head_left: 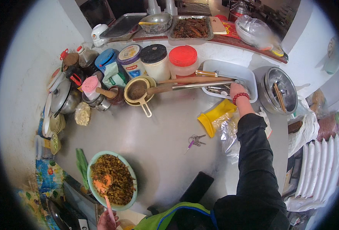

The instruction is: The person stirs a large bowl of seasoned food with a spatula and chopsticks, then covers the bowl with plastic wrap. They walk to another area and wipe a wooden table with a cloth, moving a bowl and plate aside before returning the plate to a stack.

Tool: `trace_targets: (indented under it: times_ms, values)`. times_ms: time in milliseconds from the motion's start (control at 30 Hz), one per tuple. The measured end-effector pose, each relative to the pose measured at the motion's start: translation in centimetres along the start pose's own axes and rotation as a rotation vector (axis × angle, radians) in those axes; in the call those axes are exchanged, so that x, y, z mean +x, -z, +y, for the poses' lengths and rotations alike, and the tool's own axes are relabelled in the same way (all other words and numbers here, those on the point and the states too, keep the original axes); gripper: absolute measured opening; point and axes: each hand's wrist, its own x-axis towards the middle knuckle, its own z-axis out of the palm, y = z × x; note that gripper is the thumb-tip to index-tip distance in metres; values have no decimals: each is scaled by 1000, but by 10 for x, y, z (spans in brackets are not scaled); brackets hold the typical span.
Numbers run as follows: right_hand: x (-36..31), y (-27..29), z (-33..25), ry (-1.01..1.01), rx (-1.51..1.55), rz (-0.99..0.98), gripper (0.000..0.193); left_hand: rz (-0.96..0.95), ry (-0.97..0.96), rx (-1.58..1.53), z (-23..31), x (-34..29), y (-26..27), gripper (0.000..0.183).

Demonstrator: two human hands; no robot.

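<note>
My left hand (107,221) is closed round the handle of an orange-pink spoon (107,202) at the lower left. The spoon's head rests in a chopped brown-green filling (115,174), which fills a pale green bowl (134,191). At the far right, my right hand (237,90), with a red bead bracelet at the wrist, reaches down into a white plastic tray (250,74) of metal utensils (217,89). Its fingers are hidden among them. Beside it, the end of a long metal rod (200,84) lies over the tray's rim.
Yellow gloves (217,114), clear plastic wrap (229,134) and keys (197,142) lie on the metal table (158,134). A strainer (138,92) and a red-lidded jar (183,61) stand at the back. Steel bowls (267,92) are at the right, a black phone-like slab (197,186) near me.
</note>
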Motion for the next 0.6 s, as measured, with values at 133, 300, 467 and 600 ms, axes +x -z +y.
trace_targets:
  times_ms: [133, 300, 467, 600]
  values:
    - [7, -4, 0, -94, -35, -106, 25, 7, -27, -11, -8, 7, 11, 43]
    - [16, -10, 6, -77, -40, -187, 27, -57, 11, -14, -11, 14, 30, 43]
    - [11, 3, -1, 11, -138, -208, 26, 9, -52, 16, -15, 11, 26, 45]
    - [-8, 28, -12, -57, -188, -115, 27, 8, -29, 51, -11, 10, 20, 47]
